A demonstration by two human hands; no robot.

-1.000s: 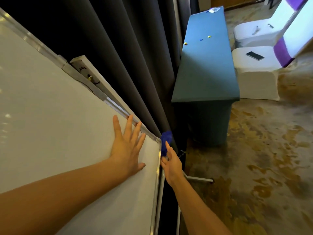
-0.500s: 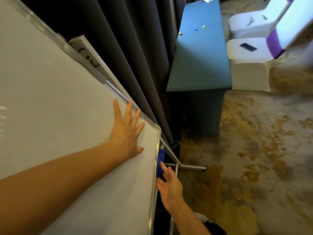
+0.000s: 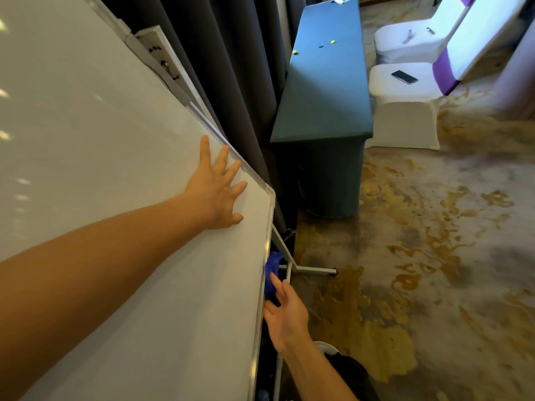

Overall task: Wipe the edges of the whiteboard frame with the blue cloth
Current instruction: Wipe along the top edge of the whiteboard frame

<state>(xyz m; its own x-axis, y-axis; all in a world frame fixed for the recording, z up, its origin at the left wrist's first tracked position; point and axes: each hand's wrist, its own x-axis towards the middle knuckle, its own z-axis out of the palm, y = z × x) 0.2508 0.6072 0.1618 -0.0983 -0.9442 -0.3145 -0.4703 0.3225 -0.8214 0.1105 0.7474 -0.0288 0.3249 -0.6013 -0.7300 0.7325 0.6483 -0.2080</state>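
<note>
The whiteboard (image 3: pixel 115 169) fills the left of the head view, with its silver frame (image 3: pixel 265 270) running down its right side. My left hand (image 3: pixel 217 189) lies flat on the board near the top right corner, fingers spread. The blue cloth (image 3: pixel 272 273) is bunched against the frame's right edge, about a third of the way down. My right hand (image 3: pixel 285 311) presses the cloth against that edge from the outside, fingers stretched upward over it; part of the cloth is hidden behind the hand and frame.
Dark curtains (image 3: pixel 231 68) hang behind the board. The white stand's legs (image 3: pixel 307 269) jut out on the patterned carpet. A teal-covered table (image 3: pixel 327 82) stands to the right, and beyond it white-covered chairs (image 3: pixel 405 111), one with a phone (image 3: pixel 404 77) on its seat.
My right hand and the blue cloth have slid down the right frame edge from the top corner. My left hand has stayed flat on the board. The camera view has shifted downward.
</note>
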